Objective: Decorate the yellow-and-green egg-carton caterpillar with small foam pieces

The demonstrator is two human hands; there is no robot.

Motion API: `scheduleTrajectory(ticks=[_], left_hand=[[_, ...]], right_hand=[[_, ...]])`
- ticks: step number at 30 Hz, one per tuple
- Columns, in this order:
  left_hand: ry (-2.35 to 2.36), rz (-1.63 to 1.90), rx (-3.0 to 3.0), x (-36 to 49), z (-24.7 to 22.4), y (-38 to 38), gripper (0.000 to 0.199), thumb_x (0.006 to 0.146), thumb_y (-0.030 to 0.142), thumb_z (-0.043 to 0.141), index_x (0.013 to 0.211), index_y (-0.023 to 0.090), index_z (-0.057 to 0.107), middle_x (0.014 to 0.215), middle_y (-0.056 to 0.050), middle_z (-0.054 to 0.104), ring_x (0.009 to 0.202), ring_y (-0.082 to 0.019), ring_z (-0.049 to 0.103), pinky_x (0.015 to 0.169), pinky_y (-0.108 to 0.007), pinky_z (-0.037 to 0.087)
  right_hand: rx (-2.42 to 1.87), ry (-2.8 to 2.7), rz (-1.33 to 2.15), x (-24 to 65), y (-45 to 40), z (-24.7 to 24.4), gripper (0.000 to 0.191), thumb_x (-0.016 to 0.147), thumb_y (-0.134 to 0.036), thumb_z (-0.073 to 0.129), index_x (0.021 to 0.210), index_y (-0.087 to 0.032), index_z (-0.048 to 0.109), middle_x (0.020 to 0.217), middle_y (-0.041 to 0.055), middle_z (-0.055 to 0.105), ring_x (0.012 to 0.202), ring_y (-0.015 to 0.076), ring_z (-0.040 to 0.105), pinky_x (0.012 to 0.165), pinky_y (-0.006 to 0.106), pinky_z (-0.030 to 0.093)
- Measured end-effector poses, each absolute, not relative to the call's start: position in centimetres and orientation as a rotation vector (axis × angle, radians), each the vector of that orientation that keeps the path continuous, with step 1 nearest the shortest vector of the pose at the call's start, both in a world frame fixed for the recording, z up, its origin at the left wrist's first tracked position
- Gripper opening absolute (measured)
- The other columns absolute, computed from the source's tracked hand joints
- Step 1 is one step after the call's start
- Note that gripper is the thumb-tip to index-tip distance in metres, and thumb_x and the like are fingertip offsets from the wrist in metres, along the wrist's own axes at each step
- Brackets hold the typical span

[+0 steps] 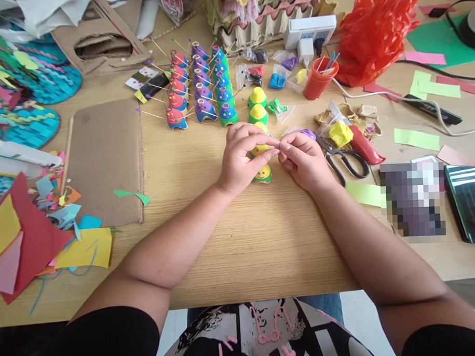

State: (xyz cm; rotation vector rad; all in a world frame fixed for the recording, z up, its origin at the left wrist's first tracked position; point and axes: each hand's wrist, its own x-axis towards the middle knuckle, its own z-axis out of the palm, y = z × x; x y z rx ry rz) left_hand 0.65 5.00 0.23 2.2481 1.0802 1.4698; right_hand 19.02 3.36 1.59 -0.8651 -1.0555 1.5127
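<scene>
The left hand (240, 159) and right hand (305, 161) meet, fingertips pinched together on a purplish speck (278, 146) too tiny to make out, above a bumpy, rounded yellow-and-green caterpillar (257, 114), its middle partly hidden by fingers.

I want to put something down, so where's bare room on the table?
Bare table shows between the cardboard sheet and left hand, and lower, between the forearms. It's crowded by the scissors and paper scraps.

Near tabletop (255, 250) is open; beyond, yellow-topped figures (258, 114) and scissors (332, 149) obstruct.
</scene>
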Motion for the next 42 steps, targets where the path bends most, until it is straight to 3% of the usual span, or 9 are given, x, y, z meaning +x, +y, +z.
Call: scheduleTrajectory(ticks=[23,31,37,42], left_hand=[[0.992,1.588,2.249,0.84,0.22,5.02,0.018,0.102,0.047,0.074,0.104,0.031,0.081,0.100,-0.001,0.074,0.108,-0.018,0.067,0.105,-0.040,0.055],[0.982,1.592,2.240,0.89,0.30,5.01,0.017,0.102,0.046,0.075,0.103,0.031,0.081,0.100,0.000,0.075,0.107,-0.017,0.068,0.104,-0.039,0.055],[1.059,1.494,2.289,0.74,0.36,4.99,0.028,0.105,0.054,0.067,0.103,0.029,0.081,0.101,0.000,0.074,0.109,-0.017,0.068,0.107,-0.041,0.054],[0.998,1.557,2.272,0.77,0.28,5.02,0.019,0.103,0.048,0.073,0.106,0.031,0.081,0.101,0.000,0.075,0.109,-0.018,0.068,0.104,-0.039,0.055]], right_hand=[[-0.798,-1.047,1.539,19.12,3.51,1.40,0.043,0.075,-0.052,0.096,0.083,-0.019,0.069,0.061,-0.0055,0.059,0.050,0.0053,0.039,0.045,0.019,0.021],[-0.817,-1.086,1.557,19.21,3.48,1.38,0.047,0.075,-0.056,0.095,0.085,-0.020,0.067,0.060,-0.0065,0.057,0.048,0.0044,0.033,0.045,0.021,0.018],[-0.770,-1.075,1.582,19.16,3.49,1.60,0.044,0.075,-0.051,0.097,0.085,-0.019,0.068,0.058,-0.0075,0.055,0.046,0.0035,0.032,0.044,0.020,0.018],[-0.778,-1.057,1.575,19.16,3.54,1.54,0.044,0.074,-0.051,0.098,0.084,-0.019,0.069,0.059,-0.0068,0.056,0.048,0.0041,0.035,0.045,0.020,0.020]])
